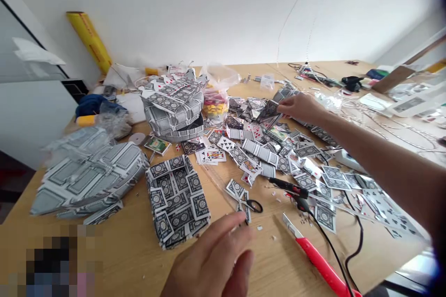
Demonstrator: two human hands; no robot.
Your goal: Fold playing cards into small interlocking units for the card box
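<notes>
My right hand reaches out over a pile of loose playing cards and pinches a dark-backed card piece. In the foreground, my left hand hovers above the wooden table with its fingers apart and nothing in them. Just left of it lies a rectangular tray made of black-and-white cards. Scissors rest on cards beyond my left fingertips. A black glue gun and a red-handled cutter lie to the right.
Card-covered grey objects stand at the left and back centre. Behind the cards is a plastic bag with yellow pieces. A yellow roll leans on the wall. Cables cross the right side near more scattered cards.
</notes>
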